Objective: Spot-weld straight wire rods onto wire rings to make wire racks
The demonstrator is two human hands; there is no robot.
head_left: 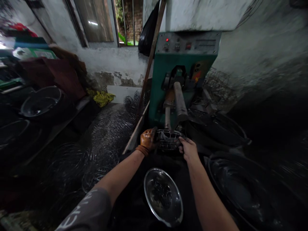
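Note:
A round wire frame (167, 141) sits under the metal arms of a green machine (179, 83). My left hand (147, 140), in an orange-brown glove, grips the frame's left rim. On the frame's right rim my bare right hand (187, 149) is closed. A vertical rod (167, 117) of the machine comes down onto the frame between my hands. Below my forearms lies a shiny metal bowl (163, 195) holding small dark pieces.
Piles of wire frames (96, 144) cover the floor on the left. Dark basins (42, 102) stand on a bench at far left, and dark tubs (240, 186) fill the right side. A wooden pole (151, 54) leans by the machine beneath a barred window.

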